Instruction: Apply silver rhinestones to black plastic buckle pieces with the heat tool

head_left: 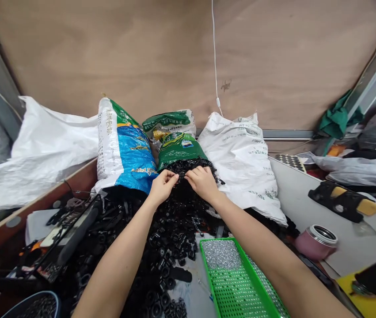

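Observation:
Both arms reach forward to the mouth of a green sack (183, 149), where small black plastic parts (188, 166) spill out. My left hand (161, 188) is closed in a pinch between thumb and index finger, at the left of the spilling parts. Opposite it, my right hand (203, 182) has its fingers curled together, knuckles up, against the same parts. Whatever sits between the fingertips is too small and dark to make out. Below the hands spreads a heap of loose black plastic pieces (161, 240), including ring-shaped ones.
A blue-and-white sack (136, 152) leans at left, a white sack (237, 163) at right. Nearer stands a green perforated basket (224, 289) with small silvery pieces (222, 254). A pink cup (315, 243) is at right, a bowl (57, 300) of small parts at lower left.

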Demonstrator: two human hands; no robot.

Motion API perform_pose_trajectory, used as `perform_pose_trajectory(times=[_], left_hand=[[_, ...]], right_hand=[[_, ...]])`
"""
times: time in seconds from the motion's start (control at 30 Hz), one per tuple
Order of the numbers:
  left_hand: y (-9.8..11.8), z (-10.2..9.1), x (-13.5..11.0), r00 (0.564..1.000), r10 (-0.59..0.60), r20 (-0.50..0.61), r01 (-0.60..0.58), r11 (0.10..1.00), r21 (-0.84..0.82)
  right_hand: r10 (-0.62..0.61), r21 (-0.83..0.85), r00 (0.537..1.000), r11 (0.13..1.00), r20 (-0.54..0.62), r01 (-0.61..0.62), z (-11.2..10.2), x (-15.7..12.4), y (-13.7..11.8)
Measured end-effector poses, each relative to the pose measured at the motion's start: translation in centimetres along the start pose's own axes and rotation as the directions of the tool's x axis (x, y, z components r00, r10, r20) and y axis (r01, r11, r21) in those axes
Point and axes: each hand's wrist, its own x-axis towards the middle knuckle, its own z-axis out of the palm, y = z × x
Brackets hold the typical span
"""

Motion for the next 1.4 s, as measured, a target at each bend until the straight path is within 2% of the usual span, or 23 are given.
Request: perform_pose_trajectory(times=[0.13, 0.23, 0.5, 0.63, 0.73, 0.93, 1.07, 1.17, 1.3, 1.4], left_hand=[[-1.1, 0.2, -1.1, 0.999, -0.045, 0.024, 0.048, 0.992, -0.115], [-1.6, -0.1, -1.6, 0.997, -0.066, 0.04, 0.072, 0.983, -0.171], [-2.1, -0.8, -3.0, 0.996, -0.081, 0.043, 0.087, 0.983, -0.163], [-2.1, -0.9, -3.6, 0.988, -0.125, 0.095, 0.146, 0.953, -0.265], [-1.7, -1.2, -3.9, 0.974, -0.161, 0.157, 0.207, 0.914, -0.349], [-0.3, -1.6, -4.4, 0.965, -0.176, 0.194, 0.252, 0.822, -0.51], [0.0, -1.5, -5.0, 0.97, -0.188, 0.153, 0.242, 0.8, -0.549], [0.2, -1.7, -5.7, 0.974, -0.193, 0.117, 0.226, 0.817, -0.531], [0.4, -2.0, -6.6, 0.981, -0.183, 0.066, 0.191, 0.852, -0.487], [0.3, -2.3, -6.9, 0.987, -0.159, -0.022, 0.136, 0.9, -0.415]], right_hand=[[0.027, 0.015, 1.0, 1.0, 0.003, -0.028, 0.1, -0.2, 0.1], [-0.007, 0.083, 1.0, 0.997, 0.031, 0.004, -0.2, -0.5, 0.1], [-0.022, 0.279, 0.995, 0.96, 0.097, -0.006, -0.8, -0.3, -0.1], [-0.037, 0.323, 0.999, 0.946, 0.035, 0.024, -1.5, -0.3, -1.1], [0.004, 0.341, 1.0, 0.94, -0.02, 0.003, -1.8, -0.6, -1.8], [0.053, 0.385, 0.996, 0.923, -0.071, -0.022, -1.6, -1.7, -3.0], [0.073, 0.383, 0.991, 0.924, -0.114, -0.024, -1.5, -2.8, -4.0], [0.144, 0.404, 0.979, 0.912, -0.146, -0.073, -1.7, -3.4, -4.7], [0.157, 0.555, 0.984, 0.827, -0.083, -0.085, -2.2, -3.8, -5.7], [0.141, 0.564, 0.986, 0.823, -0.091, -0.066, -2.5, -4.3, -6.4]])
